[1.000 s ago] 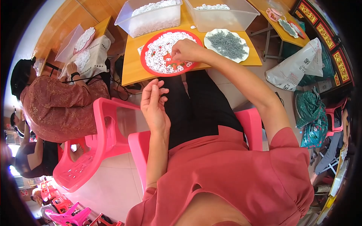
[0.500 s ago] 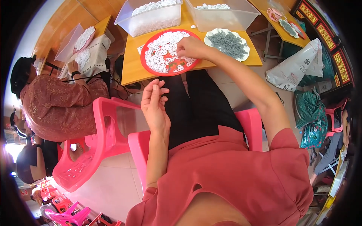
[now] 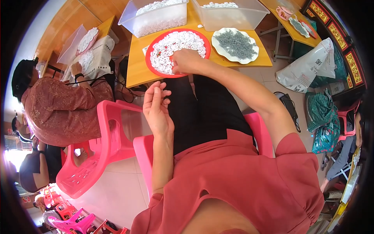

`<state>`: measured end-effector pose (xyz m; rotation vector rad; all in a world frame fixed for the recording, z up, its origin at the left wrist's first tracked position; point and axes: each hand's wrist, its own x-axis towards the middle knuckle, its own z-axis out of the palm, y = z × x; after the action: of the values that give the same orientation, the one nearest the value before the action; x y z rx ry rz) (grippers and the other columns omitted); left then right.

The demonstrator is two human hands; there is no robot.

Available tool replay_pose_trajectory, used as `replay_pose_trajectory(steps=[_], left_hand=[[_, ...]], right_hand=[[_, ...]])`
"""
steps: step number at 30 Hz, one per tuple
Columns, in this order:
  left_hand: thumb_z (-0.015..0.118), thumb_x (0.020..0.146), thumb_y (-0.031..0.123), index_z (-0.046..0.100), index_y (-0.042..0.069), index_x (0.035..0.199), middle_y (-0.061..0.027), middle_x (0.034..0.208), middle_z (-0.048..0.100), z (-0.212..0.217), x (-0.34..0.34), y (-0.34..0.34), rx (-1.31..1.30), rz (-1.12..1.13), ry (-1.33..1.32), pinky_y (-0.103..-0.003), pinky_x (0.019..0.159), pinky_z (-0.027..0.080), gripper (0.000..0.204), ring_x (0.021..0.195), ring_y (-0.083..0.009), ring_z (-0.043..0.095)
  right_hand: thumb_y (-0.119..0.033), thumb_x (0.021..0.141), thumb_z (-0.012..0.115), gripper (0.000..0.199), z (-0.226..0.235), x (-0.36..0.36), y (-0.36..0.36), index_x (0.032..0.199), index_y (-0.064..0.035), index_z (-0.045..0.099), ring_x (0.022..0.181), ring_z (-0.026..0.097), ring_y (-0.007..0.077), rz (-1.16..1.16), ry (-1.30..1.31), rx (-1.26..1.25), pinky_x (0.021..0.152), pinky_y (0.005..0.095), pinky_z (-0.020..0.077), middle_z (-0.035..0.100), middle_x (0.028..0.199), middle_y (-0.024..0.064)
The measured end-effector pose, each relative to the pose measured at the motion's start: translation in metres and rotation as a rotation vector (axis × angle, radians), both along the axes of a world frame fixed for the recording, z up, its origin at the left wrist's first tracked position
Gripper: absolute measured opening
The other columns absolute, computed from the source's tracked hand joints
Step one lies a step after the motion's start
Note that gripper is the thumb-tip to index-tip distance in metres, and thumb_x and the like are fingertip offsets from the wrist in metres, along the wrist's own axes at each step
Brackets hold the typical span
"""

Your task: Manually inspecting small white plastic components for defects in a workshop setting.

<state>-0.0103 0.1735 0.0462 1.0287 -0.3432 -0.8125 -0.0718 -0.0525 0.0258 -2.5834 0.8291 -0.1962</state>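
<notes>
A round red tray (image 3: 147, 59) sits at the near side of the yellow table and is heaped with small white plastic pieces (image 3: 165, 48). My right hand (image 3: 187, 60) reaches down into them near the tray's right-hand side, fingertips bunched together; whatever they pinch is hidden under the hand. Off the table's front edge, above my lap, my left hand (image 3: 157, 107) is raised with its fingers curled in against the thumb. What it may hold is too small to make out. A white scalloped plate (image 3: 253, 54) with many small grey pieces (image 3: 235, 43) stands right of the tray.
Two clear plastic tubs (image 3: 159, 19) (image 3: 233, 19) of white pieces stand behind the tray. At left a person (image 3: 66, 109) works at another table beside a pink chair (image 3: 103, 148). A white sack (image 3: 306, 68) and green bags (image 3: 321, 121) lie on the right.
My right hand has moved left and nearer within the tray, and white pieces now cover its front part where the patterned bottom showed. The left hand has barely shifted.
</notes>
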Motion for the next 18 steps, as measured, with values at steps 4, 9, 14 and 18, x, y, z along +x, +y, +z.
replay_pose_trajectory(steps=[4, 9, 14, 18], left_hand=[[0.062, 0.107, 0.016, 0.067, 0.003, 0.125, -0.0088, 0.116, 0.074, 0.001, 0.0, -0.001, -0.023, -0.001, 0.006, -0.021, 0.072, 0.049, 0.022, 0.089, -0.0105, 0.069], [0.062, 0.107, 0.016, 0.067, 0.002, 0.125, -0.009, 0.116, 0.074, -0.004, 0.008, 0.001, -0.026, 0.017, 0.006, -0.021, 0.071, 0.049, 0.023, 0.089, -0.0107, 0.069], [0.062, 0.107, 0.016, 0.067, 0.002, 0.125, -0.0093, 0.116, 0.074, -0.005, 0.009, 0.0, -0.027, 0.001, 0.012, -0.021, 0.071, 0.05, 0.024, 0.089, -0.0106, 0.069], [0.062, 0.107, 0.016, 0.067, 0.002, 0.125, -0.0094, 0.116, 0.073, -0.006, 0.01, -0.001, -0.022, -0.008, 0.003, -0.021, 0.071, 0.05, 0.024, 0.089, -0.0104, 0.069]], right_hand=[[-0.024, 0.078, 0.083, 0.021, -0.015, 0.008, 0.001, 0.082, -0.004, 0.075, 0.084, 0.074, 0.0374, -0.12, 0.0, -0.069, 0.072, 0.0481, 0.0571, 0.075, 0.084, 0.0187], [-0.019, 0.077, 0.08, 0.017, -0.012, 0.003, 0.004, 0.081, -0.0039, 0.076, 0.082, 0.074, 0.0361, -0.039, 0.012, -0.058, 0.072, 0.0465, 0.0573, 0.075, 0.084, 0.0184], [-0.016, 0.079, 0.074, 0.014, -0.023, -0.013, -0.021, 0.085, -0.0053, 0.08, 0.076, 0.075, 0.0286, -0.1, -0.217, -0.028, 0.074, 0.0421, 0.0574, 0.075, 0.078, 0.0148], [-0.016, 0.084, 0.071, 0.015, -0.017, -0.017, -0.038, 0.093, -0.0092, 0.081, 0.087, 0.076, 0.0286, -0.178, -0.15, 0.045, 0.079, 0.0431, 0.058, 0.078, 0.088, 0.0122]])
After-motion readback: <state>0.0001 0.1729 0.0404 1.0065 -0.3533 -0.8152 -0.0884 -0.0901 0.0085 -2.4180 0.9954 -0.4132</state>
